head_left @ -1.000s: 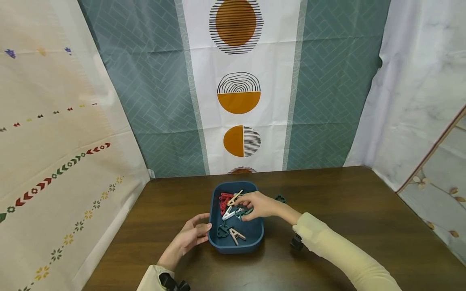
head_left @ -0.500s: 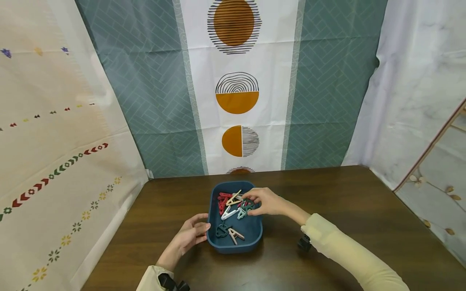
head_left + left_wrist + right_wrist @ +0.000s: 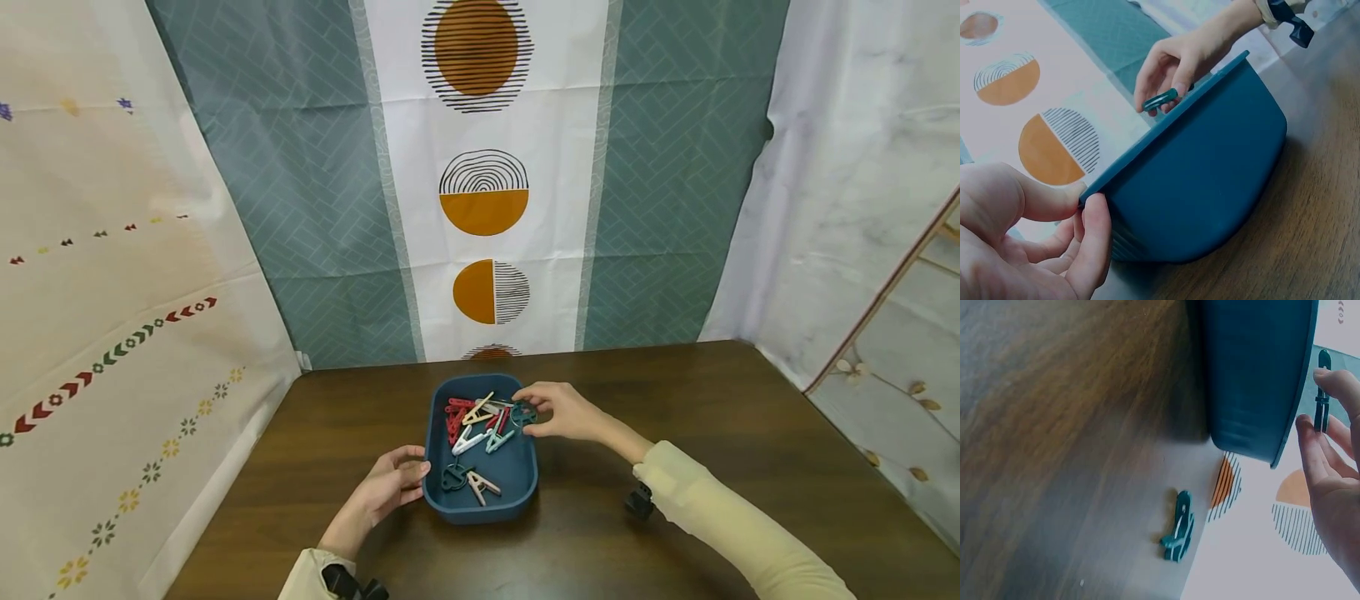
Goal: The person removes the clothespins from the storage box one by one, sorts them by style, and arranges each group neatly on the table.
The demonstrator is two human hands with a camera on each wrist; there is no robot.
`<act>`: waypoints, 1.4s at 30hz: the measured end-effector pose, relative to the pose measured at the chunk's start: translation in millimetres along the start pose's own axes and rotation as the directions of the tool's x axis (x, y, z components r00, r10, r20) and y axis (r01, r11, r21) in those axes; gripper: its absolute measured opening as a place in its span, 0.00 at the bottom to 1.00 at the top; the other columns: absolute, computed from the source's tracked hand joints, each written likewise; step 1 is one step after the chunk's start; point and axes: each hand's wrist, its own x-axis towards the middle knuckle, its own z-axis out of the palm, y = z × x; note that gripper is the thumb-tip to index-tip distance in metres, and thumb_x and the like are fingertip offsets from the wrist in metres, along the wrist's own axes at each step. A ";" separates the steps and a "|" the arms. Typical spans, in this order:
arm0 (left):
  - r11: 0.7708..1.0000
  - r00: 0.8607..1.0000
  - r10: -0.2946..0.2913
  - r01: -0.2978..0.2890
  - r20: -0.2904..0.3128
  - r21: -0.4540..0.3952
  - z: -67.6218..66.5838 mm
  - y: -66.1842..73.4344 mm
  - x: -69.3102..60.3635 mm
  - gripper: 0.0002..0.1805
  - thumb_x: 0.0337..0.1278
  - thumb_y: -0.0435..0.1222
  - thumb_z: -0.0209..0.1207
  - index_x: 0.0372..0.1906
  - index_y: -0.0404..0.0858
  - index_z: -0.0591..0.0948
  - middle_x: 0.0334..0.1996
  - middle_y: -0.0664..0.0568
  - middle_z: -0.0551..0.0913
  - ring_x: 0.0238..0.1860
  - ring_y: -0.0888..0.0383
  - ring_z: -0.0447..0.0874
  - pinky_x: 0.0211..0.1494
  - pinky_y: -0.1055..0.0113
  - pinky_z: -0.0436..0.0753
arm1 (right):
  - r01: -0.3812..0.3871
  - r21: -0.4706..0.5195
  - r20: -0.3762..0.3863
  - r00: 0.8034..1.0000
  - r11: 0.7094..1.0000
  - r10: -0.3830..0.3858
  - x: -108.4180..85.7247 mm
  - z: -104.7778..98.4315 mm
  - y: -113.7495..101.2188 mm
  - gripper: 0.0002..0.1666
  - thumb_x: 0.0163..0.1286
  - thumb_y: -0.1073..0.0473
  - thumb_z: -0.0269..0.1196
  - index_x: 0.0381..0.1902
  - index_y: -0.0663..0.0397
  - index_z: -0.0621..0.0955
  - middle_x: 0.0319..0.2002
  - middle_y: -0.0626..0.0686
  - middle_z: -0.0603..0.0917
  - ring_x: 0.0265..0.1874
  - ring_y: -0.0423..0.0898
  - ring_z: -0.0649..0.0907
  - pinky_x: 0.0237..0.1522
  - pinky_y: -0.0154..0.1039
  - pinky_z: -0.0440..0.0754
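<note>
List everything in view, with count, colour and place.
Table: one, brown, foreground
Bin: one, dark blue, on the table
Red clips: several, red, bin's back half
Cream clip: one, pale yellow, beside red ones
White clips: at least one, white, bin's middle
Mint clip: one, pale green, bin's middle
Beige clip: one, pinkish, bin's front
Dark green clips: three visible; one in bin's front, one held, one on the table
Cloths: three, patterned, back, left and right
Sleeves: two, pale yellow, arms
Wrist devices: two, black, cuffs
Left grip: one hand, pinching bin's left rim
Right grip: one hand, pinching a dark green clip
</note>
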 end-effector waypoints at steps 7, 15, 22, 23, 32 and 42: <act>1.000 1.000 -0.013 0.013 -0.006 0.005 -0.9 0.9 -1.3 0.23 0.67 0.34 0.54 0.61 0.29 0.62 0.32 0.57 0.80 0.30 0.64 0.80 0.38 0.70 0.81 | -0.029 0.001 -0.023 0.999 1.000 0.029 -9.5 -9.1 10.6 0.31 0.58 0.55 0.72 0.58 0.59 0.77 0.48 0.54 0.83 0.46 0.50 0.84 0.48 0.46 0.84; 1.000 1.000 -0.015 0.015 0.012 0.002 -1.2 3.4 -0.5 0.23 0.67 0.35 0.54 0.61 0.30 0.62 0.31 0.59 0.80 0.30 0.65 0.79 0.38 0.72 0.81 | -0.049 -0.032 -0.032 0.998 0.998 0.048 -21.2 -16.7 23.5 0.30 0.57 0.56 0.72 0.56 0.59 0.78 0.44 0.53 0.84 0.43 0.47 0.85 0.45 0.39 0.84; 0.999 0.999 -0.033 0.033 0.019 0.001 -0.3 4.0 -0.3 0.23 0.67 0.34 0.53 0.61 0.30 0.61 0.30 0.58 0.79 0.30 0.65 0.79 0.38 0.72 0.81 | -0.082 -0.050 0.004 0.997 0.995 0.082 -29.4 -18.2 29.3 0.31 0.58 0.54 0.71 0.57 0.62 0.77 0.44 0.54 0.83 0.42 0.48 0.84 0.44 0.39 0.85; 0.999 0.999 -0.035 0.035 0.022 0.003 -0.4 4.3 -0.1 0.23 0.68 0.34 0.53 0.61 0.30 0.61 0.30 0.58 0.79 0.30 0.65 0.79 0.38 0.72 0.81 | -0.088 -0.055 0.007 0.996 0.995 0.089 -30.6 -18.6 30.0 0.31 0.58 0.54 0.71 0.56 0.62 0.77 0.44 0.54 0.83 0.42 0.48 0.84 0.43 0.38 0.85; 0.999 0.998 -0.041 0.041 0.037 -0.004 0.4 4.5 0.2 0.22 0.68 0.33 0.52 0.60 0.30 0.61 0.28 0.59 0.79 0.29 0.66 0.78 0.36 0.73 0.82 | -0.127 -0.098 0.021 0.991 0.987 0.130 -41.2 -23.5 37.4 0.30 0.57 0.55 0.72 0.55 0.64 0.78 0.43 0.56 0.83 0.42 0.49 0.84 0.40 0.35 0.85; 0.999 0.998 -0.035 0.035 0.050 0.003 0.5 4.7 -0.9 0.20 0.68 0.33 0.51 0.59 0.31 0.60 0.29 0.59 0.79 0.30 0.66 0.78 0.36 0.74 0.81 | -0.125 -0.118 0.045 0.990 0.985 0.131 -50.2 -29.2 44.4 0.30 0.58 0.55 0.72 0.55 0.64 0.78 0.45 0.58 0.83 0.43 0.52 0.84 0.40 0.37 0.85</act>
